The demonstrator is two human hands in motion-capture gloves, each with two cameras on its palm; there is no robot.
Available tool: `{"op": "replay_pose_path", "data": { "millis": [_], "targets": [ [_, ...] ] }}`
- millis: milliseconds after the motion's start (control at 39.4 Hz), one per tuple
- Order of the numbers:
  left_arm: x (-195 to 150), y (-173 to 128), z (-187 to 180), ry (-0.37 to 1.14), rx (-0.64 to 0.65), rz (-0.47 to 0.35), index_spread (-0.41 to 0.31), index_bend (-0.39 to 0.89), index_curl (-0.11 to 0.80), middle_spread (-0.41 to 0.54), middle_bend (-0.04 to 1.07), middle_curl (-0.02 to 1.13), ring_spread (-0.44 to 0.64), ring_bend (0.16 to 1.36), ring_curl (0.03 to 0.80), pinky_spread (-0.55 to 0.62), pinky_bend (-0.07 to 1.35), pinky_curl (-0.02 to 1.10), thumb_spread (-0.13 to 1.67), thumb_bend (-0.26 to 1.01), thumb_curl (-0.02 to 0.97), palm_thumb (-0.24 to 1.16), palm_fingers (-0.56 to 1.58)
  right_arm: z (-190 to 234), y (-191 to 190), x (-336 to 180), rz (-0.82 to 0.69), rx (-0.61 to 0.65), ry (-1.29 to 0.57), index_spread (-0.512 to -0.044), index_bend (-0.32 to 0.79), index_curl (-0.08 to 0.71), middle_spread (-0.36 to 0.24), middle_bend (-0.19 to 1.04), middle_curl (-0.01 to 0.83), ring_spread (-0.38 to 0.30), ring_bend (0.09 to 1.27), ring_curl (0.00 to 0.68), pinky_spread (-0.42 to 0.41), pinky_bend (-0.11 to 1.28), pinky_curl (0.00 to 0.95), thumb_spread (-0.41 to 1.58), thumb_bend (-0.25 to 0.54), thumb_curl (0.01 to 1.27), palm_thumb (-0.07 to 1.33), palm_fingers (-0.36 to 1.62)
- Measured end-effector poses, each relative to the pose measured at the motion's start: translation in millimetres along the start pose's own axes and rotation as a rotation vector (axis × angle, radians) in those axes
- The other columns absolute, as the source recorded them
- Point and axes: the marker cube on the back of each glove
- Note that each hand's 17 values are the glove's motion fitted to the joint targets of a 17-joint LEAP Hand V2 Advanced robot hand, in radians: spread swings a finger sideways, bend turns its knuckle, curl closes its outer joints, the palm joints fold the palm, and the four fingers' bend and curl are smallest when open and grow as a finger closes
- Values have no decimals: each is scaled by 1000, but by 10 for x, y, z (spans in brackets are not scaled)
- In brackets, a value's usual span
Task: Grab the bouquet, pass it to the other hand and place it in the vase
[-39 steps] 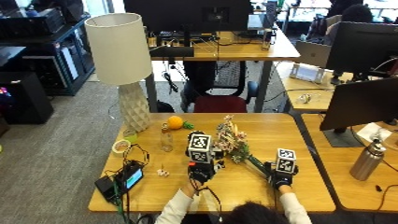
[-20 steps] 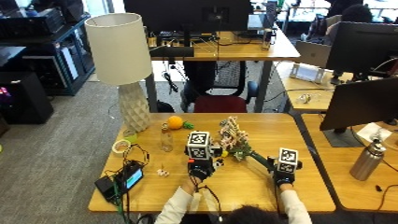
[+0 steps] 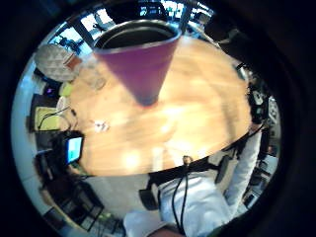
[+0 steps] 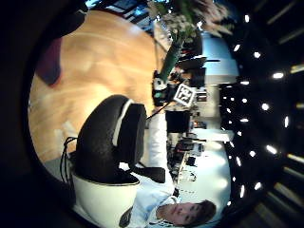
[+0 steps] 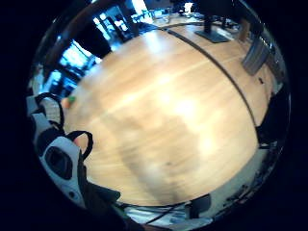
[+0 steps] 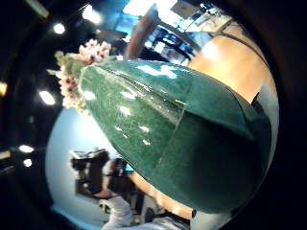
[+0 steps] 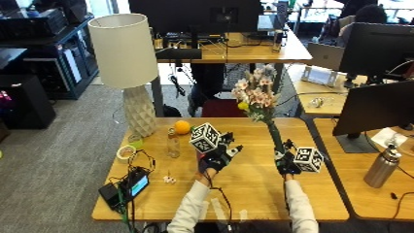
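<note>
The right hand [image 7: 286, 164] grips the bouquet [image 7: 261, 104] low on its green stem wrap, upright above the table [image 7: 259, 194], blooms well above the glove. Beside it the left hand [image 7: 216, 156] is held up with fingers spread, holding nothing, and the purple vase [image 3: 139, 61] sits just beyond its palm. For a clean handover, the left should probably take the stems above the right's grip before the right releases.

The worktop [image 7: 259, 189] under my hands is pale wood, smooth, with a soft sheen where the light falls. The bouquet [image 7: 257, 99] has a glossy green wrap round its stems, clear film catching highlights close to my right palm. The vase [image 3: 140, 59] looks purple and matt, its rim dark. The lamp [image 7: 126, 53] has a matt cloth-like shade over a faceted white base. The bottle [image 7: 382, 166] looks like brushed metal.
</note>
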Motion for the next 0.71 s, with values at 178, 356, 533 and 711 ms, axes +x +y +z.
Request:
{"op": "replay_pose_path", "data": {
  "millis": [178, 356, 533, 711],
  "targets": [
    [624, -332, -59, 609, 61, 58, -13, 144, 371, 99, 151, 291, 160, 491, 311, 269, 255, 358, 1140, -9, 279, 241, 410, 221, -101, -597, -130, 156, -421, -185, 515, 561, -140, 841, 645, -187, 985, 566, -242, 732, 507, 918, -5, 487, 1027, 1410],
    [1053, -443, -18, 896, -30, 56, 35, 93, 333, 125, 156, 286, 165, 534, 319, 237, 343, 376, 1049, -18, 306, 293, 395, 524, 95, -843, -103, 110, -495, -179, 501, 576, -132, 850, 642, -184, 1000, 565, -242, 747, 515, 874, -15, 526, 1036, 1398],
    [1246, -440, 82, 918, -52, 41, 75, 111, 308, 163, 178, 295, 193, 581, 329, 263, 356, 381, 989, -25, 324, 325, 371, 815, 393, -1043, -195, 119, -579, -178, 492, 589, -129, 853, 641, -183, 1011, 562, -239, 750, 516, 839, -18, 560, 1031, 1390],
    [1144, -499, 113, 869, 58, 31, -60, 197, 329, -66, 264, 312, -51, 545, 284, -15, 338, 337, 962, 1, 349, 429, 897, 934, 545, -1263, -392, 97, -768, -178, 481, 602, -127, 857, 639, -182, 1017, 559, -238, 753, 517, 812, -21, 589, 1029, 1387]
  ]
}}
